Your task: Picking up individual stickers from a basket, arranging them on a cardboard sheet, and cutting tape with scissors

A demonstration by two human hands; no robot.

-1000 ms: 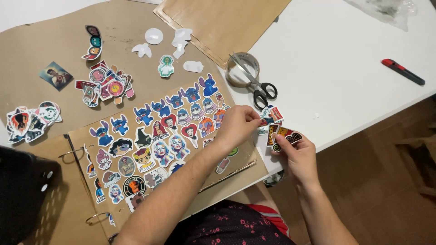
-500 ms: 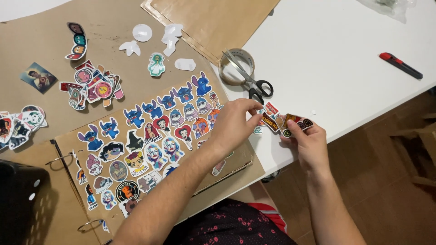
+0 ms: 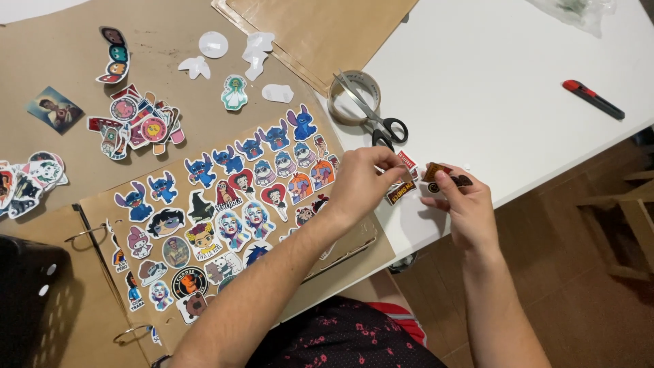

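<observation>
A brown binder board (image 3: 204, 225) covered with several cartoon stickers lies in front of me on brown paper. My left hand (image 3: 364, 182) hovers at the board's right edge, its fingertips pinching a small dark sticker (image 3: 402, 191), with a red and white sticker (image 3: 407, 161) just above it. My right hand (image 3: 460, 204) is beside it over the white table's edge, pinching a small brown sticker (image 3: 436, 172) between thumb and fingers. The two hands are a few centimetres apart.
Scissors (image 3: 381, 123) lie across a roll of tape (image 3: 353, 95) behind my hands. A red cutter (image 3: 593, 99) rests far right on the white table (image 3: 490, 82). Loose sticker piles (image 3: 136, 123) and white backing scraps (image 3: 255, 48) lie left. A black basket (image 3: 30, 300) stands lower left.
Both hands rose slightly from the board's corner and moved apart. The right hand now holds its sticker separately, away from the ones at the left fingertips.
</observation>
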